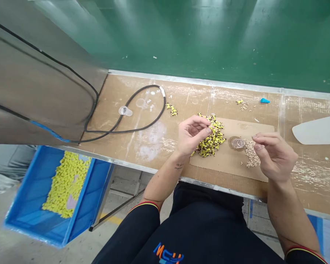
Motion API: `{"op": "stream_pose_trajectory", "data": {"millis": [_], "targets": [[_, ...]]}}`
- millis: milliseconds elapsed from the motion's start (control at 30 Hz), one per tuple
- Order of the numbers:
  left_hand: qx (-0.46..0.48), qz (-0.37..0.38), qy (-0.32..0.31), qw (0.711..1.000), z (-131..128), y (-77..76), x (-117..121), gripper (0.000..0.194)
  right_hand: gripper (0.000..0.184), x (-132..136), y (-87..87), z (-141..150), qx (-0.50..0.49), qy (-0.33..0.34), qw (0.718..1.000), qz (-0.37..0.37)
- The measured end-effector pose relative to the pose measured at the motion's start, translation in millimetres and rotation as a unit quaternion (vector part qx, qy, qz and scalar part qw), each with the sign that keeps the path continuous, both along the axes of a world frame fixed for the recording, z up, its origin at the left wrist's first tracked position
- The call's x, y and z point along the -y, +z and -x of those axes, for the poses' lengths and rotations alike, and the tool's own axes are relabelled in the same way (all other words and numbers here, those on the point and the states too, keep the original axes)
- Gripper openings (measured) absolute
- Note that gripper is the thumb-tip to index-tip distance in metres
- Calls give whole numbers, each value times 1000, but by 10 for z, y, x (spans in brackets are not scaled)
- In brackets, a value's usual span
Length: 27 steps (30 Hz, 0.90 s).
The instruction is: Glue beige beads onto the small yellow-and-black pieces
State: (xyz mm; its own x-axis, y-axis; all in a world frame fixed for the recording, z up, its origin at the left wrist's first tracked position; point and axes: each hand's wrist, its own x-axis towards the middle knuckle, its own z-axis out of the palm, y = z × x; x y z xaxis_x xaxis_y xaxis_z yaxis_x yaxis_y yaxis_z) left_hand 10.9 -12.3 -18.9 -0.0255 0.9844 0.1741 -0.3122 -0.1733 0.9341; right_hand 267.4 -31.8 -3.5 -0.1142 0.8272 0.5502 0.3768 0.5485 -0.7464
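My left hand [191,135] is closed in a loose pinch above the left side of a pile of small yellow-and-black pieces [213,141]. Its thumb and fingertips overlap the pile, so what they hold, if anything, cannot be made out. To the right, my right hand [277,156] curls with thumb and forefinger close together, over the edge of a heap of tiny beige pieces [251,156]. Anything between those fingertips is too small to name. Between the two heaps stands a small clear round container [237,143]. Both heaps rest on a flat cardboard sheet [231,167].
A black cable [132,130] loops across the left of the table, near two clear plastic cups [125,111]. Farther back lie a blue cone-shaped piece [264,101] and some loose pieces [243,105]. A blue bin [26,205] with yellow pieces stands below left; a white panel [319,130] juts in right.
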Motion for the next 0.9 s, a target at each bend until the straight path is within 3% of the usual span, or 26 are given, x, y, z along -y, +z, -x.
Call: {"op": "stream_pose_trajectory", "data": {"millis": [267, 333, 400, 500, 567, 700, 900], "targets": [[48, 17, -26, 998, -13, 57, 18, 36, 19, 0, -10, -1, 43, 13, 999, 5], [23, -8, -3, 1000, 13, 32, -6, 32, 19, -14, 2, -23, 51, 15, 999, 4], [-40, -58, 63, 995, 60, 3, -49, 24, 21, -33, 25, -70, 58, 6, 998, -11], [-173, -182, 201, 947, 145, -14, -116, 6, 26, -65, 54, -177, 69, -28, 996, -40], [-236, -257, 250, 903, 188, 4, -138, 8, 28, -82, 54, -244, 74, -51, 995, -53], [-283, -352, 259, 854, 212, 58, -124, 22, 24, -100, 23, -299, 92, -56, 993, -48], [-290, -395, 238, 838, 211, 65, -110, 22, 13, -103, 33, -247, 145, -50, 987, -53]]}}
